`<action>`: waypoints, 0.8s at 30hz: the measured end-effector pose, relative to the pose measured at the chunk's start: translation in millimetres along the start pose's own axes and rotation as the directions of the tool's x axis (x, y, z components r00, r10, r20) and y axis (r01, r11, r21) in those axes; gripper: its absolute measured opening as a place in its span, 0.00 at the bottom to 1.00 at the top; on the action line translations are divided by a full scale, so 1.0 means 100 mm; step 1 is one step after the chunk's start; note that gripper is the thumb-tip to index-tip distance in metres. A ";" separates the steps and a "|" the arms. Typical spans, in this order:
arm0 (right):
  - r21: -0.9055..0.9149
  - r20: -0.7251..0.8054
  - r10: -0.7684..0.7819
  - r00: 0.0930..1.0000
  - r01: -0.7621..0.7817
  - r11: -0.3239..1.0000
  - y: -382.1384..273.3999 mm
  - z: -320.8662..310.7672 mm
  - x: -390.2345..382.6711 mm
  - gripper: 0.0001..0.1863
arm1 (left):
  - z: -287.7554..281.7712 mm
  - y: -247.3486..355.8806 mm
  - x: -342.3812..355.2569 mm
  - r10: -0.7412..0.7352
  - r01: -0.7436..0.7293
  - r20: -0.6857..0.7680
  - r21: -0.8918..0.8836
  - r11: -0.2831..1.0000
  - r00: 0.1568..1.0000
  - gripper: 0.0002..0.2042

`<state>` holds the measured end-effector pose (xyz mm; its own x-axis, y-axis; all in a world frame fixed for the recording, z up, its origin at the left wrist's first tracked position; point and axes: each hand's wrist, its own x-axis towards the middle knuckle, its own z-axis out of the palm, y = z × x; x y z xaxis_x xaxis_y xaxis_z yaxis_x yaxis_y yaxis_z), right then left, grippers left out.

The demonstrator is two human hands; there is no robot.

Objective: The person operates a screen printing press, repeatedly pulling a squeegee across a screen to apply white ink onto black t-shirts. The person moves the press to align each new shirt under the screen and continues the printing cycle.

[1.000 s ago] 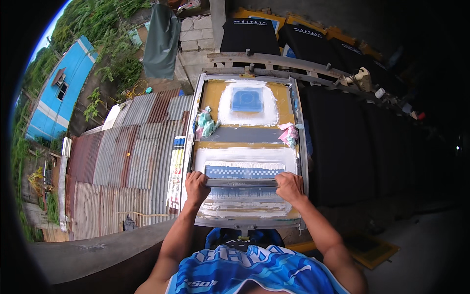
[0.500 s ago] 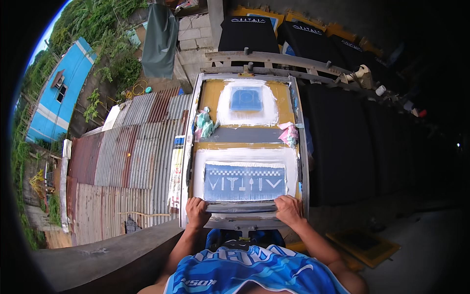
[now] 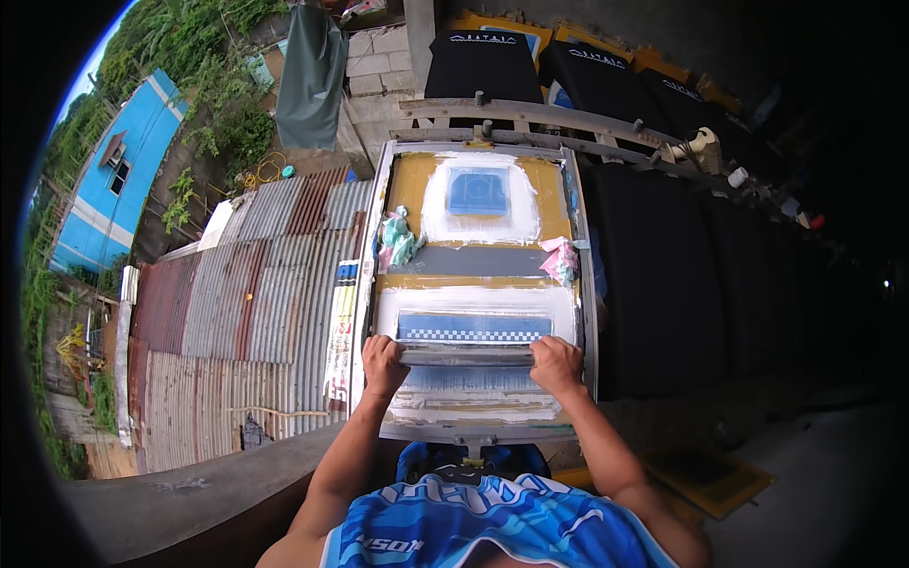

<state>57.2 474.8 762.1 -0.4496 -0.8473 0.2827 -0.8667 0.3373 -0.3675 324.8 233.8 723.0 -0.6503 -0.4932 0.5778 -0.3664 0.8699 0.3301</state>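
My left hand (image 3: 384, 363) and my right hand (image 3: 557, 363) are closed on the two ends of a long grey squeegee (image 3: 466, 357). The squeegee lies crosswise on a screen-printing frame (image 3: 388, 180) in front of me. Beyond its bar shows part of a blue stencil area (image 3: 454, 324) with a checkered strip; the bar hides the lettering beneath. On the near side lies a blue band smeared with white ink (image 3: 473, 402). Farther up the screen is a smaller blue stencil window (image 3: 476, 192) ringed with white.
Crumpled greenish cloth (image 3: 401, 239) and pink cloth (image 3: 560, 257) rest at the screen's sides. Black fabric panels (image 3: 653, 275) lie to the right, with more beyond a metal rail (image 3: 540, 114). A concrete ledge (image 3: 208, 488) and corrugated roofing (image 3: 218, 303) are on the left.
Both hands have pushed the squeegee away from my body, up over the lettered part of the stencil. White ink streaks now show on the near side of the bar.
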 end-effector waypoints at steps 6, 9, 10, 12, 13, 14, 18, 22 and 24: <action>0.087 0.124 -0.037 0.992 0.026 0.996 -0.16 -0.21 -0.61 0.03 | -0.42 0.33 -0.62 -0.043 0.044 0.093 -0.008 0.999 0.995 0.11; 0.099 0.116 -0.066 0.991 0.054 0.994 -0.01 -0.21 -0.14 0.02 | -0.23 0.15 -0.08 0.012 -0.013 0.037 0.017 1.000 0.999 0.13; 0.050 0.088 -0.043 0.995 0.038 0.998 0.06 -0.19 0.07 0.02 | -0.11 0.08 0.15 0.015 -0.015 0.011 0.000 1.000 1.000 0.13; 0.000 0.058 -0.010 0.998 0.010 1.000 0.20 -0.14 0.50 0.03 | 0.16 -0.10 0.60 0.023 -0.023 -0.009 0.002 1.000 1.000 0.12; -0.006 0.003 -0.003 1.000 0.003 1.000 0.24 -0.10 0.63 0.03 | 0.24 -0.18 0.75 0.015 -0.015 0.019 0.002 1.000 1.000 0.12; -0.019 0.051 0.022 0.998 -0.021 1.000 0.25 -0.06 0.68 0.03 | 0.29 -0.22 0.80 0.021 -0.021 0.007 0.001 1.000 1.000 0.13; -0.022 0.022 0.029 0.999 -0.028 0.999 0.11 0.06 0.36 0.02 | 0.16 -0.19 0.37 0.033 -0.033 -0.047 0.003 0.999 0.998 0.15; 0.012 -0.070 -0.038 0.997 0.039 0.999 -0.15 -0.02 -0.44 0.03 | -0.19 0.14 -0.42 0.018 -0.018 -0.022 -0.018 1.000 1.000 0.14; 0.017 0.029 -0.011 1.000 0.010 1.000 -0.24 -0.14 -0.66 0.03 | -0.32 0.27 -0.57 0.000 0.000 0.004 -0.004 1.000 1.000 0.12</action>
<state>104.8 527.7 764.5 -0.4337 -0.8624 0.2609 -0.8675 0.3214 -0.3797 373.2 284.9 722.6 -0.6530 -0.4933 0.5746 -0.3639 0.8698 0.3333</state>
